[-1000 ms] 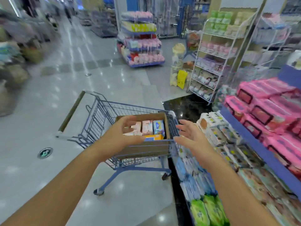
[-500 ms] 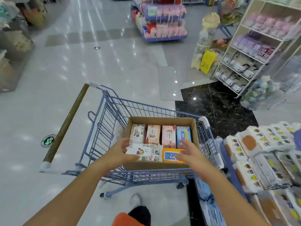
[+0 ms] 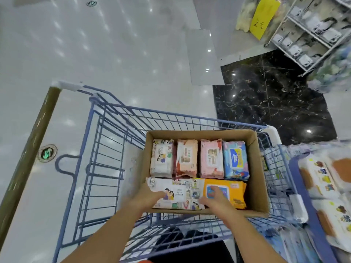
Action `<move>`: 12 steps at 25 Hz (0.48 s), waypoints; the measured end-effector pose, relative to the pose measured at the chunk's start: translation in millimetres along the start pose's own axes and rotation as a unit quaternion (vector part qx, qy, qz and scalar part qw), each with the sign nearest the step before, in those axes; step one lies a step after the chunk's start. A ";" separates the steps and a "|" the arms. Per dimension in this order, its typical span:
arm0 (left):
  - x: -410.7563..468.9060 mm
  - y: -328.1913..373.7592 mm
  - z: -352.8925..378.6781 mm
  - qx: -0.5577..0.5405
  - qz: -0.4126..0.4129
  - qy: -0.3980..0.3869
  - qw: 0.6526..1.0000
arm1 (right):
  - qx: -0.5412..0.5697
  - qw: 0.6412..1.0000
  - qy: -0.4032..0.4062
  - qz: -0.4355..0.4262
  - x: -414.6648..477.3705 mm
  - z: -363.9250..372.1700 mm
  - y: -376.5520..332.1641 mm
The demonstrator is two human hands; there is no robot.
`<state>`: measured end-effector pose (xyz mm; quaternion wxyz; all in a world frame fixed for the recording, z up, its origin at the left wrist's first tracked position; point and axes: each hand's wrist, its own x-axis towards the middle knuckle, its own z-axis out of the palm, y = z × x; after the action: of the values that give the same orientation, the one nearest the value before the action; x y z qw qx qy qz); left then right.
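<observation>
The cart (image 3: 106, 149) is blue wire and stands on a glossy white tiled floor (image 3: 114, 54) that mirrors the ceiling lights. Beyond the cart's far right corner the tiles give way to a patch of black marble (image 3: 275, 103). A white wire rack (image 3: 311, 31) and a yellow sign (image 3: 264, 16) stand beyond that patch. Left of the cart, past its brown handle (image 3: 32, 141), a round green sticker (image 3: 47, 153) is set in the floor. Hard against the cart's right side is a blue shelf (image 3: 296, 168) of wrapped packs.

In the cart's right half sits a cardboard box (image 3: 254, 168). The white pack (image 3: 176, 194) lies flat in the box's near row, touching the orange pack (image 3: 226, 192). Four more packs stand on end behind them.

The left hand (image 3: 150, 198) grips the white pack's left end, fingers together across its top. The right hand (image 3: 216, 202) rests where the two packs meet, fingers loosely apart on the orange pack.
</observation>
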<state>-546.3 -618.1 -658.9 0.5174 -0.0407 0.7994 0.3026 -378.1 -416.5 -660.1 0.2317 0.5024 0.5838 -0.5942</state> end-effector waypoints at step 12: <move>38.8 -8.0 14.9 0.044 -0.037 0.047 0.997 | 0.051 0.998 -0.022 0.029 73.8 12.6 10.8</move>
<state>-549.2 -607.1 -699.7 0.4911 -0.0616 0.8336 0.2453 -401.6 -407.5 -731.5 0.2359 0.5172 0.5325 -0.6271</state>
